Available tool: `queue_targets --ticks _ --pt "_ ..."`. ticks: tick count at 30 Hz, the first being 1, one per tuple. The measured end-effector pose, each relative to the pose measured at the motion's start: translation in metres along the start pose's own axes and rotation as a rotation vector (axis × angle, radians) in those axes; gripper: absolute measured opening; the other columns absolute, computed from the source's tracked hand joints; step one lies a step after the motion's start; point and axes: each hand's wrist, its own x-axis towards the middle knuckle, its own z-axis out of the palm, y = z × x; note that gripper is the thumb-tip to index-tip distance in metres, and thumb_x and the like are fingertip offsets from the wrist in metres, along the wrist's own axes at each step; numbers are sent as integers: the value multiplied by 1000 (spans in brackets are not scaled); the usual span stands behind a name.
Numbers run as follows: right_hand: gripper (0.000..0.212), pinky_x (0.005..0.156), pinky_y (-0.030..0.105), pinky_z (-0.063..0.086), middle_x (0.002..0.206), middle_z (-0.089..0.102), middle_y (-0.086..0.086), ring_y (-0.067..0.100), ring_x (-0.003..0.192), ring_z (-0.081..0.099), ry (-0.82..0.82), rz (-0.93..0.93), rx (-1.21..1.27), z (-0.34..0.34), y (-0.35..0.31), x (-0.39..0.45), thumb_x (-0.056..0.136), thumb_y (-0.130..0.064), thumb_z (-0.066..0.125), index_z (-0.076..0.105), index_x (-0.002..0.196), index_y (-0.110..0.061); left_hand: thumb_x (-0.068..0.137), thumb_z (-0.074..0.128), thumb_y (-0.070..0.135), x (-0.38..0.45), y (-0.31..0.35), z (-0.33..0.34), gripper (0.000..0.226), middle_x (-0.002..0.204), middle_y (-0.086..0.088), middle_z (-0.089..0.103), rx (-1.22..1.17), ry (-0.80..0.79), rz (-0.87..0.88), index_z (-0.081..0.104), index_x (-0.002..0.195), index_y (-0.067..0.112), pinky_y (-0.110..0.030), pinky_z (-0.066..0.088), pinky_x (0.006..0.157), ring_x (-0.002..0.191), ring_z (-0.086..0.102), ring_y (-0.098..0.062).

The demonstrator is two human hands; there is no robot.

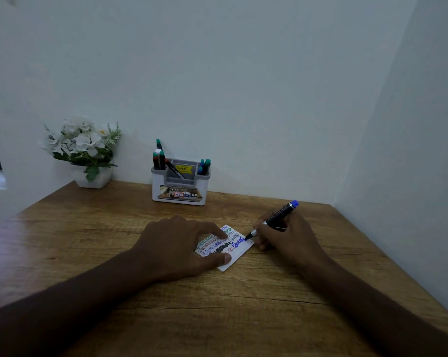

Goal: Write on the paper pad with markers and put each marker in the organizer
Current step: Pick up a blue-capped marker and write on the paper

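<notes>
Paper pad (237,249) lies flat on the wooden desk (243,318), turned at an angle, page covered in loops of scribble in green, red, blue and black. Left hand (181,247) lies flat on the pad's left part, fingers straight and spread, forefinger and thumb pressing on the page; it grips nothing. Right hand (286,234) is just right of the pad, fingers curled round a blue marker (273,219), holding it like a pen. Marker is tilted, tip down on the pad's right edge at the end of a fresh blue scribble, blue end cap pointing up and away to the right. Organizer (180,185) stands well behind the pad, against the wall (243,73): white and grey, upright, yellow price sticker inside, label on the front. Markers (159,158) with green caps stand in its left compartment, more (204,166) with green and blue caps in its right one, and one black pen leans across the middle. White pot of white flowers (82,145) sits behind and well left of the pad, left of the organizer, also against the wall.
</notes>
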Motion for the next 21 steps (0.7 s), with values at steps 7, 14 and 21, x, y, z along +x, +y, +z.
queue_targets --ticks 7,14,21 --pt "5 75 35 67 78 81 4 21 72 79 2 3 -51 1 0 1 94 -19 74 77 94 -16 76 34 95 -1 0 0 71 74 17 41 1 3 6 44 140 65 -22 30 57 67 43 -1" --pt "2 67 20 60 75 80 2 12 65 77 72 -25 -63 3 1 2 94 -20 74 75 94 -18 71 36 97 0 2 -4 80 79 19 41 0 -56 11 41 144 64 -20 29 58 68 42 -2" --pt "4 71 36 64 71 76 3 18 68 73 165 -101 77 -3 2 5 91 -17 77 77 91 -14 72 40 97 0 3 -5 79 73 22 40 -15 -65 16 42 143 64 -20 29 57 67 45 -2"
